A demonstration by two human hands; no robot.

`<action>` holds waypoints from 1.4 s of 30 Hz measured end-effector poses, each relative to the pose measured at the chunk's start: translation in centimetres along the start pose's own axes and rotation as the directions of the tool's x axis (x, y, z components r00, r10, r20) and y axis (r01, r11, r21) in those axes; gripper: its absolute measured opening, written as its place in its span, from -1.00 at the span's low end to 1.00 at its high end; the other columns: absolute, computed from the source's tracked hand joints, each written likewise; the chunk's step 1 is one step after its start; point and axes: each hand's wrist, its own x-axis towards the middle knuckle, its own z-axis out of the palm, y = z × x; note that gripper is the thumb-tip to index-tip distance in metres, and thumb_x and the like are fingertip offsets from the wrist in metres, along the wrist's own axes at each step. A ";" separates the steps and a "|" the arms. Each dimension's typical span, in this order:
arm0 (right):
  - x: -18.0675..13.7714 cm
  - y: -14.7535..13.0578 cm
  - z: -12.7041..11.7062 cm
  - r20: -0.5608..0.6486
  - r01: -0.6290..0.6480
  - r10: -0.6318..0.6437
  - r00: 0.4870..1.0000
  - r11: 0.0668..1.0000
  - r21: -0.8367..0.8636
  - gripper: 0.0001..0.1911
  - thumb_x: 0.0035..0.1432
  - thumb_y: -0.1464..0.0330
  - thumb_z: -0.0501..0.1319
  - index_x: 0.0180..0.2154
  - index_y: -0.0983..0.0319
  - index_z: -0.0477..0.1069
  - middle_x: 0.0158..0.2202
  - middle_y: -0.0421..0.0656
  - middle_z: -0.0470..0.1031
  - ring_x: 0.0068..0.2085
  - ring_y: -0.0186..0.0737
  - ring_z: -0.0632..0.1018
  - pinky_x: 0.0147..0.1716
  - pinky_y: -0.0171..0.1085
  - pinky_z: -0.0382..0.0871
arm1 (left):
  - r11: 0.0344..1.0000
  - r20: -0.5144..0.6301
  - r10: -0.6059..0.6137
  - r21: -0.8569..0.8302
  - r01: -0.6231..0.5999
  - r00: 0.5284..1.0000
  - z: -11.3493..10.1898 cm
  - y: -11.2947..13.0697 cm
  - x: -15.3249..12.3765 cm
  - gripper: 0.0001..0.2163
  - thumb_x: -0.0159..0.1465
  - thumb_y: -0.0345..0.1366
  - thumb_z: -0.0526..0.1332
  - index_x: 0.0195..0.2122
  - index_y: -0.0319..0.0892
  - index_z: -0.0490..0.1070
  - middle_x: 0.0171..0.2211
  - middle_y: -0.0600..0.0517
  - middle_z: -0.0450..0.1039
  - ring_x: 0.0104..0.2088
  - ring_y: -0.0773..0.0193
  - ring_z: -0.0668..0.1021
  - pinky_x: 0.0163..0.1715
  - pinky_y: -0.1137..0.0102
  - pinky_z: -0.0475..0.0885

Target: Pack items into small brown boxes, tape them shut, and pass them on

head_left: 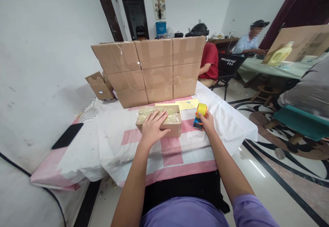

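Observation:
A closed cardboard box (174,129) with clear tape over its top sits on the table in front of me. Flat on that top lies my left hand (154,126), its fingers spread. To the right of the box, my right hand (207,121) is wrapped round a tape dispenser (199,124) that carries a yellow roll of tape. The dispenser's lower end is blue and black and is close to the cloth; whether it touches I cannot tell. Behind the box, yellow sheets (187,104) lie on the cloth.
A wall of stacked cardboard boxes (157,76) stands at the back of the table. An open carton (99,85) is left of it, and a black flat object (67,136) lies near the wall. Beyond sit a person in red (211,62) and other people at a second table (285,70).

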 end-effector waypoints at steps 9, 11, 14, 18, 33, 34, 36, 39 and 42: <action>-0.9 -1.8 0.5 -0.033 0.048 -0.046 0.998 0.997 0.058 -0.50 0.14 -0.11 0.23 -0.29 0.22 0.49 -0.40 -0.09 0.58 -0.35 -0.05 0.60 -0.35 -0.16 0.51 | 0.975 -0.281 -0.073 -0.221 0.009 0.957 2.5 1.5 -3.0 -0.69 0.34 -0.16 0.17 0.08 -0.03 0.47 0.16 -0.04 0.44 0.29 0.00 0.29 0.31 0.00 0.14; -2.0 -3.2 1.1 -0.027 0.079 -0.077 0.997 0.993 0.092 -0.49 0.16 -0.13 0.18 -0.33 0.20 0.47 -0.43 -0.11 0.55 -0.38 -0.06 0.57 -0.37 -0.17 0.49 | 0.940 -0.333 -0.117 -0.342 -0.004 0.935 3.2 2.8 -3.8 -0.79 0.38 -0.21 0.11 -0.12 -0.03 0.54 -0.02 -0.05 0.53 0.18 0.03 0.41 0.23 0.02 0.27; -4.8 -6.0 2.2 -0.007 0.120 -0.120 0.993 0.983 0.140 -0.45 0.19 -0.17 0.10 -0.32 0.18 0.46 -0.40 -0.10 0.54 -0.35 -0.04 0.56 -0.36 -0.15 0.49 | 0.863 -0.231 -0.114 -0.505 -0.019 0.966 4.1 6.0 -4.3 -0.78 0.38 -0.19 0.14 -0.06 -0.04 0.53 -0.03 -0.09 0.49 0.09 0.05 0.45 0.15 0.07 0.37; -9.3 -9.4 3.0 0.203 0.156 -0.185 0.961 0.976 0.152 -0.42 0.14 -0.19 0.14 -0.19 0.15 0.54 -0.30 -0.05 0.57 -0.26 0.06 0.58 -0.28 -0.09 0.51 | 0.749 -0.042 -0.108 -0.660 0.054 0.993 4.6 9.9 -4.2 -0.76 0.36 -0.12 0.19 -0.01 -0.01 0.53 0.14 -0.10 0.32 0.19 0.05 0.35 0.24 0.08 0.31; -8.0 -12.7 3.3 -0.119 0.109 -0.090 0.989 0.982 0.157 -0.35 0.11 -0.26 0.15 -0.56 0.18 0.31 -0.62 -0.21 0.32 -0.57 -0.26 0.32 -0.60 -0.27 0.21 | 0.355 0.188 -0.197 -0.901 0.249 0.962 3.2 14.1 -6.3 -0.65 0.39 -0.06 0.07 -0.39 -0.16 0.49 -0.45 0.02 0.42 -0.37 0.23 0.45 -0.29 0.35 0.36; -7.4 -13.2 3.2 -0.183 0.101 -0.061 0.981 0.971 0.216 -0.37 0.12 -0.24 0.16 -0.54 0.19 0.33 -0.61 -0.23 0.34 -0.56 -0.27 0.34 -0.59 -0.28 0.22 | 0.356 0.212 -0.180 -0.896 0.265 0.961 3.3 14.2 -6.7 -0.64 0.39 -0.06 0.07 -0.39 -0.17 0.49 -0.49 0.04 0.40 -0.42 0.26 0.42 -0.36 0.37 0.32; -6.6 -13.8 3.0 -0.257 0.105 -0.012 0.966 0.930 0.353 -0.43 0.11 -0.19 0.21 -0.45 0.21 0.38 -0.56 -0.25 0.39 -0.54 -0.28 0.39 -0.55 -0.30 0.28 | 0.379 0.241 -0.155 -0.881 0.283 0.958 3.8 14.2 -7.8 -0.63 0.38 -0.06 0.07 -0.40 -0.20 0.48 -0.55 0.07 0.35 -0.49 0.30 0.38 -0.45 0.41 0.25; -6.5 -14.2 2.6 -0.233 0.090 0.032 0.972 0.864 0.495 -0.46 0.06 -0.14 0.30 -0.36 0.24 0.43 -0.49 -0.26 0.47 -0.49 -0.29 0.47 -0.49 -0.32 0.33 | 0.432 0.248 -0.130 -0.857 0.280 0.960 4.9 13.7 -9.0 -0.62 0.38 -0.08 0.06 -0.40 -0.23 0.48 -0.56 0.08 0.34 -0.49 0.32 0.37 -0.46 0.43 0.20; -7.7 -14.0 2.4 -0.205 0.014 0.133 0.970 0.807 0.590 -0.48 0.01 -0.10 0.35 -0.33 0.25 0.46 -0.44 -0.24 0.53 -0.43 -0.25 0.54 -0.46 -0.32 0.38 | 0.507 0.219 -0.111 -0.827 0.244 0.969 5.6 12.9 -9.4 -0.64 0.39 -0.13 0.06 -0.39 -0.23 0.51 -0.54 0.07 0.39 -0.46 0.30 0.41 -0.44 0.42 0.19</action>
